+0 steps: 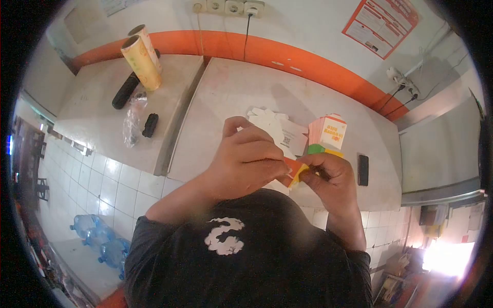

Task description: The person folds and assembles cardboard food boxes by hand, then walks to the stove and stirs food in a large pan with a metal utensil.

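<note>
Close to my body, an orange and yellow carton piece (295, 172) is held between both hands. My left hand (246, 161) has its fingers bent over the left side of the piece. On the right edge, my right hand (328, 174) pinches the yellow part between thumb and fingers. Just beyond lie white cardboard pieces (267, 120), one with a printed code. A stack of white and orange printed cartons (333, 132) stands behind my right hand, with green and yellow parts at its near end.
A black phone-like object (363, 170) lies at the right of the table (226, 87). On the left table are upright rolls (141, 61), a black cylinder (125, 91), clear plastic (134, 118) and a small black object (150, 125). Large bottles (100, 238) stand lower left.
</note>
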### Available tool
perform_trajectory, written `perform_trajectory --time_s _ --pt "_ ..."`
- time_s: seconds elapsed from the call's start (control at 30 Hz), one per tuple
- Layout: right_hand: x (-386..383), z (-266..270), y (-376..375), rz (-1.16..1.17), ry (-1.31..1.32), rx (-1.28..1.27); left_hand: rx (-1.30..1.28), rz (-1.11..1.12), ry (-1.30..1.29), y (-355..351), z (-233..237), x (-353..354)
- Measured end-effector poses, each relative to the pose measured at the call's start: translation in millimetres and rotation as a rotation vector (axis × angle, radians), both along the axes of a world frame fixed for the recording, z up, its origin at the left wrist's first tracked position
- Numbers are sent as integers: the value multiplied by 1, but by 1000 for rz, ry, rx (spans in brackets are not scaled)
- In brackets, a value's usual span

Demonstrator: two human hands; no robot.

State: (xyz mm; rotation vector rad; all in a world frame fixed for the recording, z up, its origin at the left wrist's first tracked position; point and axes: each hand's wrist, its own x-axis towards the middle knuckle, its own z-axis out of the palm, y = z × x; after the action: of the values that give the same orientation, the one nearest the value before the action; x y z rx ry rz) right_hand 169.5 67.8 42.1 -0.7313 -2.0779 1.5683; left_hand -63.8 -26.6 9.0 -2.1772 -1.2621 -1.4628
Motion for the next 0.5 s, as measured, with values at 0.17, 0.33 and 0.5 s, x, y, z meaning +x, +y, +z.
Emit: perform_trajectory --time_s 0.17,0.33,0.5 --pt "3 2 2 61 21 78 -17 26 -1 -4 7 5" --pt "2 7 1 66 -15 61 -27 78 18 -4 6 7" --pt "1 12 -3 59 -20 73 34 156 59 -7 1 12"
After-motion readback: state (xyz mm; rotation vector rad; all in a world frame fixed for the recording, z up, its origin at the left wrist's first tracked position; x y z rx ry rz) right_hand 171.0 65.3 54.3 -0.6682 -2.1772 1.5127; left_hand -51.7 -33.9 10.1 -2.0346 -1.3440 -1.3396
